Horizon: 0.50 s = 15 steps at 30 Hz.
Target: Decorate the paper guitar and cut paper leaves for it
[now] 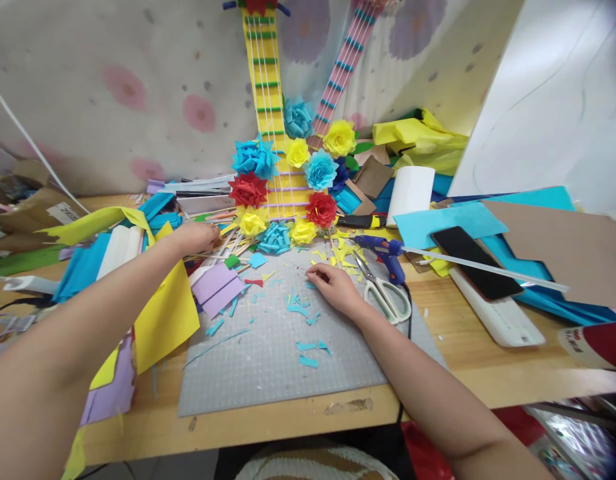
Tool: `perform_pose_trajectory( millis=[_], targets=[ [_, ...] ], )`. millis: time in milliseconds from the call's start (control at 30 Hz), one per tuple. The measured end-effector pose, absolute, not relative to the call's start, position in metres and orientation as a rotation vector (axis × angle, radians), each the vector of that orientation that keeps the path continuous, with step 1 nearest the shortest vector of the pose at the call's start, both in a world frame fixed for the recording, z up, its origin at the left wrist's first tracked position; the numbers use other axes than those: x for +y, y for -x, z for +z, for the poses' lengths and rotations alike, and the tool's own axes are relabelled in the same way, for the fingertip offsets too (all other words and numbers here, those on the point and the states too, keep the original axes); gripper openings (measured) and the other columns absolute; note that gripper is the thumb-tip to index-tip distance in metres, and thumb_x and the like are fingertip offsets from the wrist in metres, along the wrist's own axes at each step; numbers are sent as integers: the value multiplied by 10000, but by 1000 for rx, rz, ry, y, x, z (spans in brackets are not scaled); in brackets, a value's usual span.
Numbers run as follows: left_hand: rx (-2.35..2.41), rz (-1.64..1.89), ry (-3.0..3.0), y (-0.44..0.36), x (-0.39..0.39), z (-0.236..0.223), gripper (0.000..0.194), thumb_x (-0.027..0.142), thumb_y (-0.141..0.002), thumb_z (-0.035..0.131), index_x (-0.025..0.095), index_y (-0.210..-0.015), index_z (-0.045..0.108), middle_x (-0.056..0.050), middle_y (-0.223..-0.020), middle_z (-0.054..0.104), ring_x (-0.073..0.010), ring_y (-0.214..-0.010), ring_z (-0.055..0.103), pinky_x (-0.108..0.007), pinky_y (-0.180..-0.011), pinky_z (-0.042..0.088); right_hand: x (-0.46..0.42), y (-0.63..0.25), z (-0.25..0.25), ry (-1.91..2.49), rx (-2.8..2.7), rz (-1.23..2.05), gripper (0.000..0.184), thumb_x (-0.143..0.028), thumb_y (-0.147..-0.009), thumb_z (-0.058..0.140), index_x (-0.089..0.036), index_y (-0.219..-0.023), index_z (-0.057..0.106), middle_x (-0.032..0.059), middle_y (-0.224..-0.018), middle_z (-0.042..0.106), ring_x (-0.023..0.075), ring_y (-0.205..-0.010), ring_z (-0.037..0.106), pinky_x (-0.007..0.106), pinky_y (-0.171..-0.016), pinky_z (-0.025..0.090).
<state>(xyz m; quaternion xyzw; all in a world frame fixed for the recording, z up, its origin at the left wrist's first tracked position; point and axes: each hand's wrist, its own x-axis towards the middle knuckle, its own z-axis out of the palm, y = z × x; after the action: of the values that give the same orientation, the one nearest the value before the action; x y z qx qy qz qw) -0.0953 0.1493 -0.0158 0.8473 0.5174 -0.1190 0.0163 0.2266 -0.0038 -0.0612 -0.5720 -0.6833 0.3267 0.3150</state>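
Observation:
My left hand [201, 237] reaches into a loose pile of thin sticks [232, 245] at the back left of the grey cutting mat [268, 377]. Its fingers are curled down; whatever they hold is hidden. Low over the mat, my right hand [332, 285] has thumb and forefinger pressed together, and anything between them is too small to name. Scissors [388, 297] and a blue glue gun [383, 252] lie just right of it. Blue paper scraps [299, 307] are scattered on the mat. Beyond stands a yellow paper guitar [268, 80] trimmed with paper flowers [321, 209].
A pink paper guitar neck [341, 73] leans behind. At right lie a black phone [475, 261], a white device [505, 317] and brown cardboard [563, 247]. Yellow paper [168, 313] and purple card [219, 288] lie at left. A red-and-white cup [601, 343] stands near the right edge.

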Motion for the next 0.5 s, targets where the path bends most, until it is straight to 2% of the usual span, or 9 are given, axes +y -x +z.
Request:
perform_pose_trajectory(
  millis=[67, 133, 200, 300, 400, 500],
  targets=[
    [1562, -557, -2709, 94, 148, -10, 197, 276, -697, 465, 174, -787, 609, -124, -831, 650, -242, -795, 603, -307, -694, 417, -4, -227, -62, 1501, -1800, 863, 176, -306, -792, 478, -196, -800, 615, 7, -672, 589, 129, -627, 511, 250, -604, 369],
    [1633, -602, -2718, 90, 146, -2, 222, 308, -729, 440, 180, -810, 602, -111, -795, 641, -242, -774, 601, -307, -675, 414, -4, -227, -63, 1492, -1791, 870, 179, -314, -792, 476, -196, -794, 611, 4, -670, 582, 128, -624, 505, 250, -606, 367],
    [1766, -450, -2726, 82, 140, 8, 235, 324, -749, 425, 185, -825, 599, -93, -758, 627, -236, -762, 597, -306, -669, 415, -3, -227, -64, 1484, -1748, 884, 176, -317, -787, 475, -196, -792, 602, 0, -667, 572, 125, -621, 498, 250, -609, 366],
    [1759, 37, -2892, 59, 117, 21, 250, 289, -801, 375, 172, -821, 595, -93, -776, 616, -217, -791, 587, -308, -690, 423, -2, -227, -64, 1473, -1580, 950, 168, -332, -763, 496, -188, -781, 582, -9, -652, 540, 113, -602, 473, 242, -591, 354],
    [1286, 487, -3138, 19, 77, 21, 248, 247, -840, 354, 181, -771, 582, -71, -784, 619, -170, -785, 575, -290, -696, 431, -1, -225, -62, 1378, -1334, 1223, 230, -400, -757, 498, -183, -798, 565, -33, -598, 476, 78, -489, 378, 219, -487, 295],
    [383, 712, -3340, -30, 34, 5, 181, 207, -850, 396, 212, -794, 568, -24, -820, 632, -117, -786, 567, -254, -711, 440, -5, -222, -58, 1214, -1112, 1596, 312, -466, -744, 504, -173, -832, 570, -38, -589, 476, 53, -415, 286, 209, -409, 217]
  ],
)
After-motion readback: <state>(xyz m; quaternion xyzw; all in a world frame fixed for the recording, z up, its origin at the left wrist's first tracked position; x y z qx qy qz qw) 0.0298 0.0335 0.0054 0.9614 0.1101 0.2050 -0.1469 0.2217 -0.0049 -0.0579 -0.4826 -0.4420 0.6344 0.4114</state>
